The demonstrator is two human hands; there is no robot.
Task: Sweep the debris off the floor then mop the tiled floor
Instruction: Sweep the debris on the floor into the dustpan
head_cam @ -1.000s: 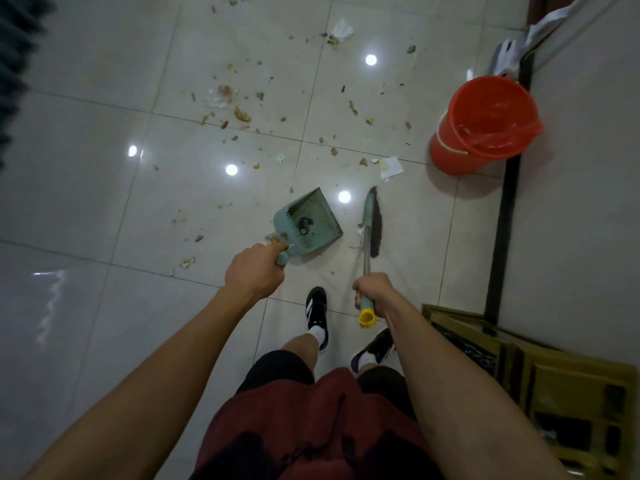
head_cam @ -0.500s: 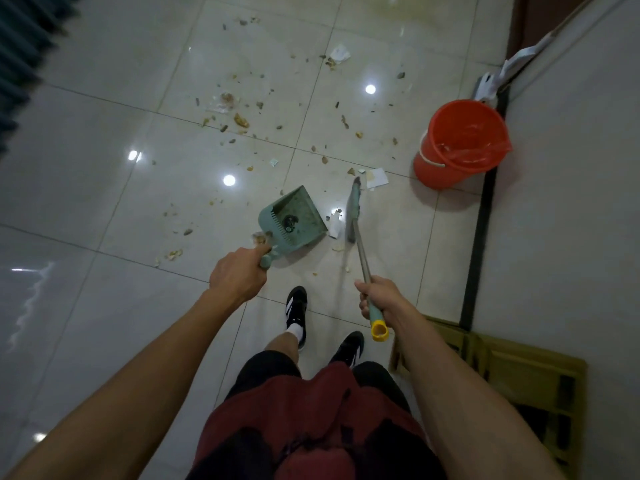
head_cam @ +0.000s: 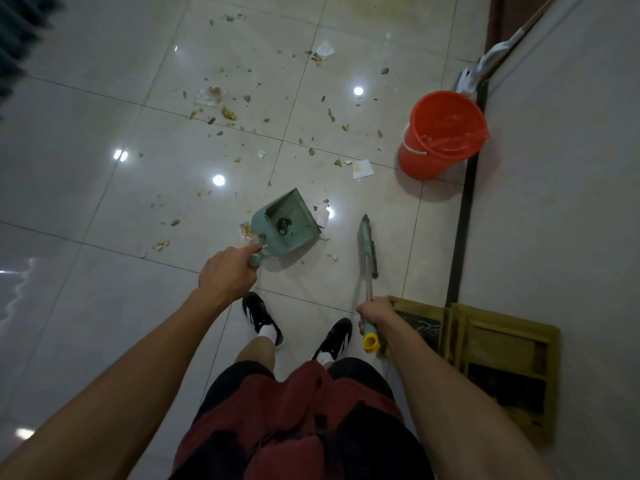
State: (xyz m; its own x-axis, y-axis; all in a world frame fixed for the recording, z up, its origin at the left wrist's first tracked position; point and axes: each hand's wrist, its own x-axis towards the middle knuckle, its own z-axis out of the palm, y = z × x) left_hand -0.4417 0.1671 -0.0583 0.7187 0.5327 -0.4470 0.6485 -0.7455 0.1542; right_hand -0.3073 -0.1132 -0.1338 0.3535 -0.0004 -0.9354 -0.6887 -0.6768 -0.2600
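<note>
My left hand (head_cam: pixel 228 275) grips the handle of a pale green dustpan (head_cam: pixel 289 223) resting on the glossy tiled floor (head_cam: pixel 104 188), a small dark clump inside it. My right hand (head_cam: pixel 375 311) holds a short broom (head_cam: pixel 368 247) by its handle with a yellow end cap, the brush head on the floor to the right of the dustpan. Scattered debris (head_cam: pixel 228 114) of crumbs, small stones and paper scraps (head_cam: pixel 362 168) lies ahead of the dustpan. A mop (head_cam: pixel 485 64) leans against the right wall.
An orange bucket (head_cam: pixel 443 133) lined with a plastic bag stands by the right wall. A yellowish wooden shelf unit (head_cam: pixel 498 351) sits near my right side. My two feet in black shoes (head_cam: pixel 259 315) stand behind the dustpan. A dark slatted object (head_cam: pixel 17 36) is at top left.
The broom head has swung right and back, away from the dustpan's mouth. The dustpan stays in place, and the view has shifted slightly so the bucket and shelf sit lower.
</note>
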